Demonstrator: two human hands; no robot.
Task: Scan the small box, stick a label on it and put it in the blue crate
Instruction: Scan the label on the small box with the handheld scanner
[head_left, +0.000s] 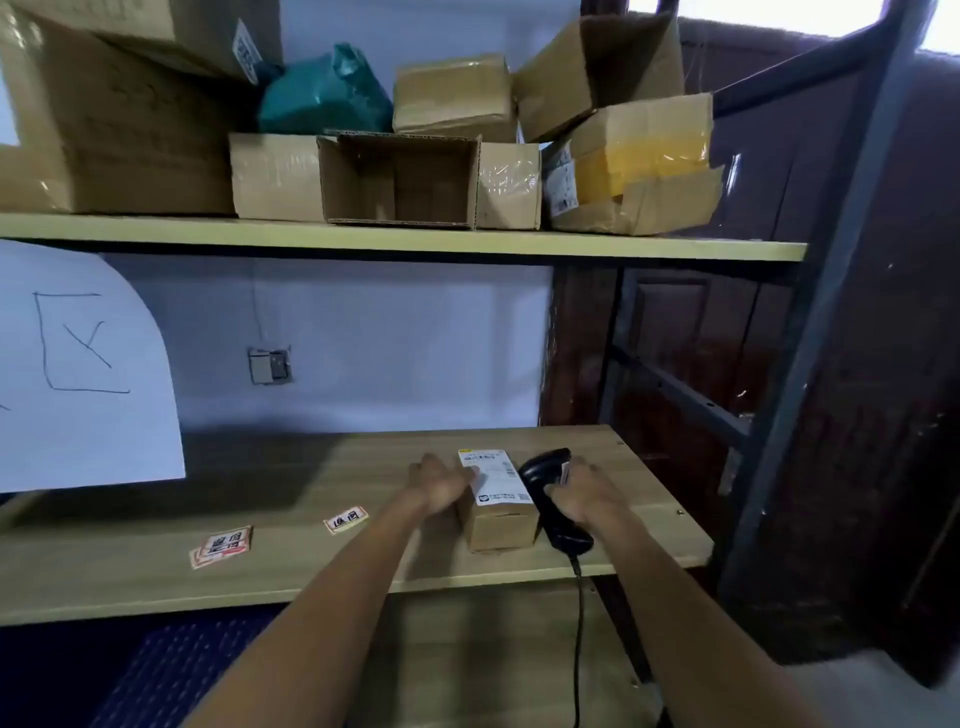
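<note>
A small cardboard box (500, 522) with a white shipping label on top lies on the lower wooden shelf (260, 561). My left hand (441, 483) rests against the box's left side, fingers spread over its top edge. My right hand (587, 496) is closed around the handle of a black corded barcode scanner (545, 470), just right of the box, its head near the box's label. Red-and-white label stickers lie on the shelf: one (345, 519) left of the box, a small pile (222, 545) farther left. A blue crate (171, 670) shows below the shelf at lower left.
The upper shelf (405, 239) carries several cardboard boxes, one open box (400, 179) and a teal bag (324, 91). A white paper sheet (78, 374) hangs at left. A dark metal rack post (810, 364) and wooden door stand at right. The scanner cable (577, 649) hangs down.
</note>
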